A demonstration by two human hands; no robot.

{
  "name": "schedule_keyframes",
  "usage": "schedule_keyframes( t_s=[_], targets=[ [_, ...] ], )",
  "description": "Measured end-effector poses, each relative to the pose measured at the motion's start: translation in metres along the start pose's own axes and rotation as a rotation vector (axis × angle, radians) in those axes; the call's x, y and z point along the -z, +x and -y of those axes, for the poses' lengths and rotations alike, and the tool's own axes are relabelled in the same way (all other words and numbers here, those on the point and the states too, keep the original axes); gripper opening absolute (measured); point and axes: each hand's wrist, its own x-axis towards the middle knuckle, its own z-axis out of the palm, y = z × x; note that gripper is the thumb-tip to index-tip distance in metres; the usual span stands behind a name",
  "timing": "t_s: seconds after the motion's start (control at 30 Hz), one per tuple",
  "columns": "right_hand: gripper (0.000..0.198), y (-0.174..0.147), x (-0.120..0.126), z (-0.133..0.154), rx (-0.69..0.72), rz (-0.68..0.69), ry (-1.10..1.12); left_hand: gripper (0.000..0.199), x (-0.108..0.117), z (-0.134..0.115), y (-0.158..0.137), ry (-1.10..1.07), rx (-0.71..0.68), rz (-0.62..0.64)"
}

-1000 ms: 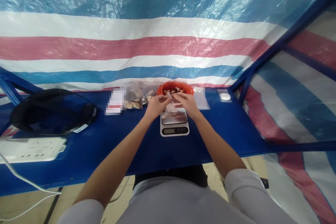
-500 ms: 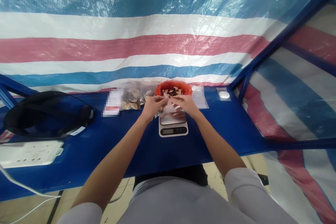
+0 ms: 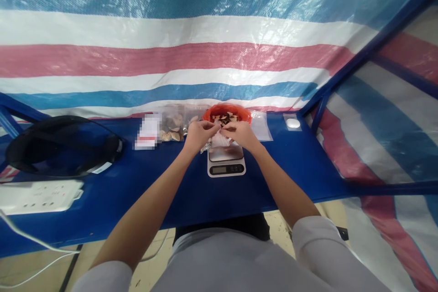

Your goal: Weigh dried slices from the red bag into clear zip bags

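Observation:
My left hand (image 3: 200, 137) and my right hand (image 3: 241, 134) meet above a white kitchen scale (image 3: 226, 169), fingertips pinched close together. Between them they grip a small clear plastic bag (image 3: 219, 139) by its upper edge. The bag hangs over the metal weighing plate (image 3: 232, 151); its contents I cannot make out. Just behind the hands stands an orange-red basket (image 3: 245, 114) holding dark and pale dried slices (image 3: 228, 117). Something shiny and crinkled (image 3: 205, 147) lies under my left hand, partly hidden.
Left of the basket lie clear bags of pale dried slices (image 3: 173, 127) and a blurred white card (image 3: 147, 132). Flat clear bags (image 3: 263, 127) and a bag with a round white item (image 3: 293, 123) lie right. A black headband-like object (image 3: 63, 146) and power strip (image 3: 41, 197) occupy the left.
Both hands stay over the scale and keep their pinch on the bag. The fingers have shifted slightly, and the bag's upright tip no longer shows above them.

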Motion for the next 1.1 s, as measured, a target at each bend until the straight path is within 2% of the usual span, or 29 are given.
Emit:
schedule_keyframes(
  t_s=[0.13, 0.4, 0.53, 0.67, 0.8, 1.1],
  targets=[
    [0.015, -0.002, -0.001, 0.005, 0.121, -0.036, -0.113, 0.038, 0.002, -0.003, 0.006, -0.058, 0.077, 0.072],
    [0.017, -0.003, -0.002, 0.006, 0.185, -0.014, -0.2, 0.024, 0.003, -0.003, 0.011, -0.217, 0.22, 0.143],
    [0.018, -0.002, -0.003, 0.004, 0.101, 0.034, -0.07, 0.023, 0.004, -0.003, 0.012, -0.247, 0.25, 0.153],
    [0.022, -0.002, -0.002, 0.004, -0.03, 0.086, 0.117, 0.034, 0.005, 0.002, 0.012, -0.3, 0.246, 0.195],
    [0.021, 0.0, -0.001, 0.001, -0.076, 0.082, 0.109, 0.038, 0.006, 0.005, 0.01, -0.286, 0.227, 0.209],
    [0.018, 0.003, -0.003, -0.006, -0.097, 0.026, 0.104, 0.03, 0.008, 0.005, 0.01, -0.218, 0.177, 0.23]
  ],
)
